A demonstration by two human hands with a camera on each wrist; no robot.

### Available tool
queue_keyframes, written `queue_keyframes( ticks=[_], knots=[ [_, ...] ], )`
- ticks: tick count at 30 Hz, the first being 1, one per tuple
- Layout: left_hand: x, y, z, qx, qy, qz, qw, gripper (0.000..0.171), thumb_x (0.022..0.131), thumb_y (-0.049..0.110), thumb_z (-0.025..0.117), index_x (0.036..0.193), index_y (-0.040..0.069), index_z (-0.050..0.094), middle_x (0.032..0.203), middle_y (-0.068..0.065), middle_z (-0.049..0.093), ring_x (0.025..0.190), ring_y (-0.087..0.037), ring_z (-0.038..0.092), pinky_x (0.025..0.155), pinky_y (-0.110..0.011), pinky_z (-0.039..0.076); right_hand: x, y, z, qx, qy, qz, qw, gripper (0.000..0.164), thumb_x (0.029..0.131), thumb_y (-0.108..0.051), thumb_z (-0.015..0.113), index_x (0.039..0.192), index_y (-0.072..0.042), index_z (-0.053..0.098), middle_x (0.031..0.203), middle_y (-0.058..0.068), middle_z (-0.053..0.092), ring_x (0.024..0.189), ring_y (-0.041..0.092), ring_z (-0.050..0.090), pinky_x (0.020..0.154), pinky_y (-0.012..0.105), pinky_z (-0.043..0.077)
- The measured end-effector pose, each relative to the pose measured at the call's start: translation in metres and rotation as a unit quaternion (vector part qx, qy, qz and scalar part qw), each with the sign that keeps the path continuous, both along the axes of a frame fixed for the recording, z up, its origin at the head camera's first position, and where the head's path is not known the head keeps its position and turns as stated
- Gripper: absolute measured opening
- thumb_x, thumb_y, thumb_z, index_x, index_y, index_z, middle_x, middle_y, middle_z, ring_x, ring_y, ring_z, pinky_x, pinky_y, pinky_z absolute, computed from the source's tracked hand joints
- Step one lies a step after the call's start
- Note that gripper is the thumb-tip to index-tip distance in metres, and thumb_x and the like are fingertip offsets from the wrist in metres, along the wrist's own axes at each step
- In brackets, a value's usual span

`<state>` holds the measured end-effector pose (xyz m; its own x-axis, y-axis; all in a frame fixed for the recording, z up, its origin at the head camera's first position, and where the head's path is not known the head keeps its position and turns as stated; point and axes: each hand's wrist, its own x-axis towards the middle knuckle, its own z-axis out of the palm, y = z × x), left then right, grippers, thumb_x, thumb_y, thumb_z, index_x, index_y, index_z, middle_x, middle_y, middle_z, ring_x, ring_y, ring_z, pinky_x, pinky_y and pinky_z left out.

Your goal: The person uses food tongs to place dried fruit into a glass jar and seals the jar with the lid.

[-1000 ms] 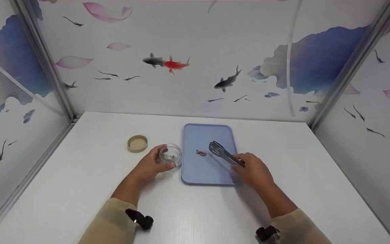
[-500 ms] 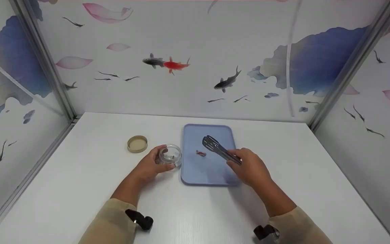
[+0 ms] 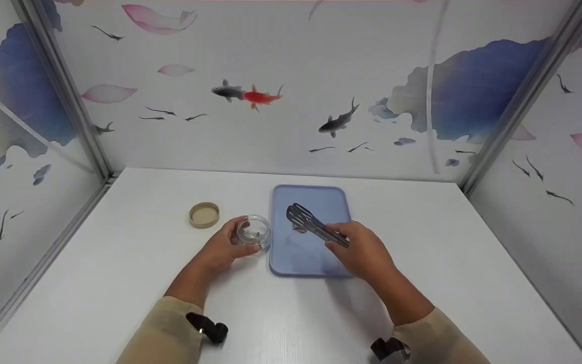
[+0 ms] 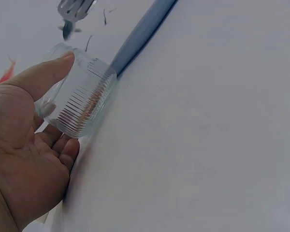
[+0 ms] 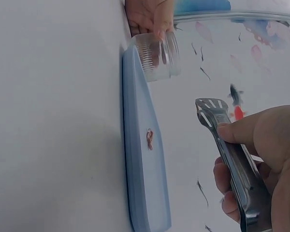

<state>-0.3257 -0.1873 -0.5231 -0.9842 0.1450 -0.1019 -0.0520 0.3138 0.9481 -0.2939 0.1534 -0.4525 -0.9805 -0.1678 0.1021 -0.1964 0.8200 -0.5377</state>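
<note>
A clear ribbed glass jar [image 4: 82, 92] stands at the left edge of the blue tray [image 3: 283, 258]. My left hand [image 3: 225, 245] holds it between thumb and fingers; its open mouth faces up. Over the tray, my right hand [image 3: 364, 250] grips metal tongs [image 3: 316, 225] with slotted heads. A small reddish-brown piece [image 5: 150, 138] lies on the tray, partly covered by the tongs in the head view. In the right wrist view the tongs' heads [image 5: 210, 106] are held above the tray, apart from that piece, with nothing between them.
A round tan lid [image 3: 204, 215] lies on the white table [image 3: 170, 192] to the left of the jar, behind my left hand. Printed panels [image 3: 291, 141] with fish enclose the table at the back and both sides.
My right hand has moved left with the tongs, bringing their heads from the tray's right part to over the reddish-brown piece in the head view. The left hand and jar have stayed put.
</note>
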Motion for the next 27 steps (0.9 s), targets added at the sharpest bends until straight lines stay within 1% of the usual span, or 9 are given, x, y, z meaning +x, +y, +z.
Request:
queue_keyframes(
  ticks=[4, 10, 16, 20, 27],
  knots=[
    [-0.001, -0.001, -0.001, -0.001, 0.004, -0.003, 1.0000, 0.095, 0.086, 0.032, 0.092, 0.165, 0.020, 0.039, 0.171, -0.006, 0.043, 0.165, -0.033, 0.031, 0.137, -0.052, 0.022, 0.003, -0.012, 0.002, -0.004, 0.005, 0.012, 1.000, 0.042, 0.098, -0.030, 0.079, 0.140, -0.033, 0.073, 0.118, -0.003, 0.073, 0.094, 0.016, 0.061, 0.079, 0.034, 0.053],
    [-0.001, -0.002, -0.002, -0.003, 0.005, -0.002, 1.0000, 0.094, 0.087, 0.032, 0.091, 0.165, 0.020, 0.038, 0.172, -0.005, 0.043, 0.165, -0.033, 0.031, 0.137, -0.052, 0.020, 0.005, -0.029, 0.003, -0.012, 0.022, 0.036, 0.999, 0.040, 0.097, -0.031, 0.081, 0.137, -0.036, 0.074, 0.109, -0.008, 0.072, 0.090, 0.013, 0.060, 0.079, 0.035, 0.052],
    [-0.001, 0.001, -0.002, 0.007, 0.002, -0.001, 1.0000, 0.097, 0.087, 0.029, 0.092, 0.166, 0.020, 0.037, 0.172, -0.005, 0.042, 0.166, -0.033, 0.028, 0.137, -0.051, 0.019, 0.005, -0.043, 0.004, -0.012, 0.036, 0.063, 0.997, 0.040, 0.097, -0.029, 0.081, 0.136, -0.031, 0.075, 0.112, -0.007, 0.073, 0.093, 0.012, 0.060, 0.082, 0.036, 0.054],
    [-0.001, 0.001, -0.001, 0.018, 0.002, -0.001, 0.9998, 0.097, 0.086, 0.028, 0.092, 0.165, 0.019, 0.038, 0.172, -0.005, 0.043, 0.166, -0.033, 0.028, 0.137, -0.051, 0.019, 0.005, -0.051, 0.005, -0.014, 0.037, 0.072, 0.997, 0.040, 0.097, -0.029, 0.082, 0.136, -0.031, 0.075, 0.112, -0.006, 0.074, 0.094, 0.012, 0.061, 0.083, 0.036, 0.055],
    [-0.001, 0.000, -0.001, 0.007, 0.005, 0.006, 1.0000, 0.093, 0.085, 0.031, 0.093, 0.162, 0.023, 0.043, 0.171, -0.005, 0.044, 0.164, -0.034, 0.032, 0.137, -0.053, 0.021, 0.005, -0.059, 0.002, -0.018, 0.032, 0.080, 0.996, 0.041, 0.096, -0.029, 0.082, 0.137, -0.029, 0.075, 0.112, -0.004, 0.074, 0.093, 0.012, 0.062, 0.085, 0.039, 0.056]
  ],
)
